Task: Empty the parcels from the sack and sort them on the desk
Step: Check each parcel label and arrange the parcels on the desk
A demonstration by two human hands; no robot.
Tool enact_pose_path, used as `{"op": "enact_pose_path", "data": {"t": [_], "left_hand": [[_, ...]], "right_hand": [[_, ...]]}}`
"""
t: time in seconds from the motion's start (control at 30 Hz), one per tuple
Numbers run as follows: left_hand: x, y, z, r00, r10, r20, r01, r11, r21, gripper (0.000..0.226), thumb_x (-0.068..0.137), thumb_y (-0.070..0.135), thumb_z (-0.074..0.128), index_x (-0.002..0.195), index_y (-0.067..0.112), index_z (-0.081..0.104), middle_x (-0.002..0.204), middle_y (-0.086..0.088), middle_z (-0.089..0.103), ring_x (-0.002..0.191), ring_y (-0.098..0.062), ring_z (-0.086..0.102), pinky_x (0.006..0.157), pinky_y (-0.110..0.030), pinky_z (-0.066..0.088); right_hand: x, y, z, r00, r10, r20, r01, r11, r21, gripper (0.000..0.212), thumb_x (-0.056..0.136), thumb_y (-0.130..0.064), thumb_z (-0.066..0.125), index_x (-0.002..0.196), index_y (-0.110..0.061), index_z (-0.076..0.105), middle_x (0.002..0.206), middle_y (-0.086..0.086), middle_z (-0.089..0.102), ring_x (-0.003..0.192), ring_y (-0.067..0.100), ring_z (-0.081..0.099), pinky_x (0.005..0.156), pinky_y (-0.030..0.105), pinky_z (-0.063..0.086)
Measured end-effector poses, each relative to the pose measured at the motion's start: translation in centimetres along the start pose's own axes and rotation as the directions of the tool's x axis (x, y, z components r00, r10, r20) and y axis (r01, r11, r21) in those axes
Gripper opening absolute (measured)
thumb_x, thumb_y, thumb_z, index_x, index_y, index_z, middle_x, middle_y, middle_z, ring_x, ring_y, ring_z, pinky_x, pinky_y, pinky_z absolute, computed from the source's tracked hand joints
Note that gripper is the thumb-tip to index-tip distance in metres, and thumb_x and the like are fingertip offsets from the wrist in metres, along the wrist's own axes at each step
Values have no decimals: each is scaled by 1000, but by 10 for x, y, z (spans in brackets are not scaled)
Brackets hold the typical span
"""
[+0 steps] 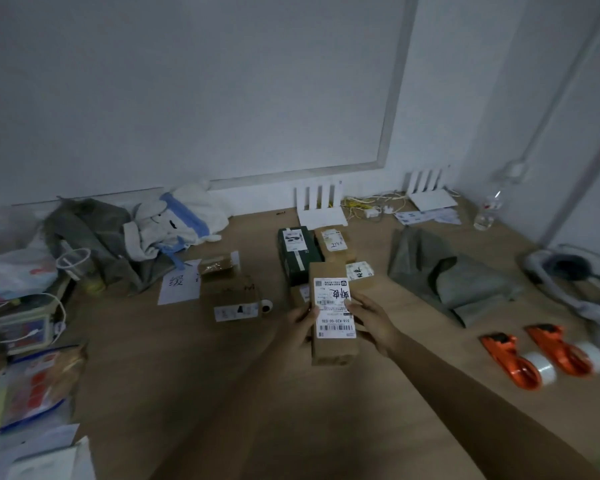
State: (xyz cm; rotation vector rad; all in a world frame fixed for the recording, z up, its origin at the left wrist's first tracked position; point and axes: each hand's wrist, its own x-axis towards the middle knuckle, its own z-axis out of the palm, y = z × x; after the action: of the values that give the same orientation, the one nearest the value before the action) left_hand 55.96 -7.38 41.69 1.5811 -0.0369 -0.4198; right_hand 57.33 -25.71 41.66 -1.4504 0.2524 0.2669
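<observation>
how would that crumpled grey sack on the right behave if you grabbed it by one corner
Probably floppy: the grey sack lies collapsed in soft folds on the desk. It looks flat, so likely empty and light. Its woven-looking surface seems unlikely to slip from a hand, though the picture is too dim to be sure.

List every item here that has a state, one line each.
Brown parcel: held up in both hands, label facing the camera.
Left hand: grips the parcel's left edge.
Right hand: grips its right edge.
Sack: lying flat and crumpled on the desk.
Green box: lying on the desk, label up.
Tape dispensers: two, lying side by side.
</observation>
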Motion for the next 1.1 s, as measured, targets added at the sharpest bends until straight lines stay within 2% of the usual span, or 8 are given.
{"op": "enact_pose_path", "data": {"t": [0.1, 0.33, 0.4, 0.5, 0.63, 0.83, 1.0, 1.1], "left_hand": [[14, -1, 15, 999, -14, 44, 14, 1000, -2, 31, 100, 21, 45, 127, 10, 54, 118, -8, 64, 82, 1, 69, 64, -11, 52], [72, -16, 55, 993, -120, -15, 119, 992, -46, 35, 94, 30, 55, 126, 15, 54, 122, -8, 65, 103, -17, 67, 77, -29, 58], [90, -24, 69, 983, -172, -68, 168, 984, -64, 33, 89, 37, 60, 118, 22, 57, 116, -4, 68, 102, -19, 67, 85, -37, 57], [118, -38, 93, 961, -231, -153, 229, 973, -30, 44, 77, 55, 64, 113, 31, 62, 113, 2, 69, 100, -16, 68, 85, -39, 58], [149, -38, 132, 949, -266, -167, 266, 964, -27, 20, 94, 34, 52, 110, 27, 62, 111, 2, 68, 102, -16, 65, 80, -29, 56], [184, -58, 159, 922, -332, -199, 322, 943, -81, 20, 96, 33, 50, 110, 27, 62, 114, -4, 68, 104, -20, 66, 92, -40, 54], [208, -75, 156, 901, -376, -218, 350, 925, -150, 24, 99, 26, 45, 117, 18, 58, 106, -2, 69, 91, -12, 69, 71, -23, 56], [218, -86, 148, 874, -418, -247, 383, 906, -180, 25, 101, 25, 41, 121, 17, 54, 102, 2, 66, 86, -7, 67, 64, -17, 54]], "right_hand": [[10, 4, -20, 1000, 25, -13, -25, 1000, 7, 36, 94, -21, 58, 131, -23, 56, 116, 5, 70, 95, 14, 69, 63, 21, 53], [45, 14, -77, 999, 53, 10, -54, 998, 25, 33, 94, -18, 58, 127, -23, 58, 112, 7, 71, 95, 19, 71, 64, 26, 57], [62, 16, -97, 997, 76, 24, -76, 997, 10, 33, 93, -18, 59, 127, -20, 59, 110, 7, 72, 97, 21, 71, 70, 32, 58], [89, 15, -130, 983, 156, 97, -151, 987, -55, 26, 96, -17, 55, 121, -20, 61, 108, 2, 73, 100, 20, 69, 85, 41, 56], [115, 3, -174, 965, 214, 153, -191, 970, -153, 22, 99, -9, 47, 115, -18, 60, 107, -3, 69, 106, 18, 65, 91, 41, 54], [161, 26, -203, 938, 285, 200, -254, 953, -166, 31, 99, -20, 50, 130, -21, 53, 117, 1, 64, 101, 14, 63, 73, 26, 53], [198, 52, -200, 904, 360, 232, -322, 928, -187, 36, 99, -19, 50, 135, -18, 49, 115, 2, 62, 93, 12, 63, 66, 24, 53], [212, 60, -191, 888, 366, 280, -338, 930, -143, 31, 101, -7, 41, 131, -12, 44, 116, 9, 55, 84, 12, 59, 53, 18, 54]]}}
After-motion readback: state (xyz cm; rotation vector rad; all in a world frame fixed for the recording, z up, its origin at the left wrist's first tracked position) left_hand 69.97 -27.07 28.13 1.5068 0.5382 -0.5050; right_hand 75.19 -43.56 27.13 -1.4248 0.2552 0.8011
